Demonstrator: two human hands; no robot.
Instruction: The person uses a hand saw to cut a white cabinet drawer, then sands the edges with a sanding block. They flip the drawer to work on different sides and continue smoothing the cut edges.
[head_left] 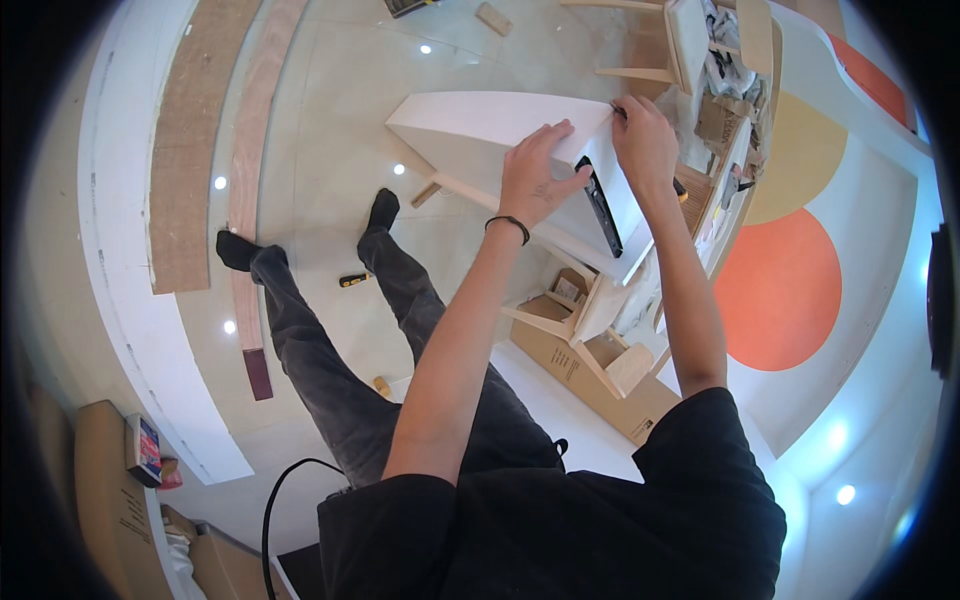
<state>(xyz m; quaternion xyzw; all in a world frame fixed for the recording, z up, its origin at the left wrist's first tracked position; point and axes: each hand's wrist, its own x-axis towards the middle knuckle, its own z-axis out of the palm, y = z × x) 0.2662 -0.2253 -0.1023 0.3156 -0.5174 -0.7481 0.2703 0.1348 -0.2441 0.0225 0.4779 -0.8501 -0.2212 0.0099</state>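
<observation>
A large white panel (pixel 480 125) lies tilted on light wooden frames in front of me. My left hand (pixel 538 172), with a black band on its wrist, rests flat on the panel with the fingers spread. Its thumb lies next to a long black bar-shaped tool (pixel 601 207) on the panel's right part. My right hand (pixel 645 140) is at the panel's far right corner, its fingers pinched on a small dark tool (pixel 620 109) whose tip touches the panel edge. What kind of tool it is cannot be told.
A cardboard box (pixel 575 375) and wooden frame pieces (pixel 590 330) stand under the panel. A small yellow-and-black tool (pixel 353 280) lies on the glossy floor by my legs. Long boards (pixel 200 140) lie at the left, and a black cable (pixel 285 485) curls near my hip. A wooden chair (pixel 660 45) stands behind.
</observation>
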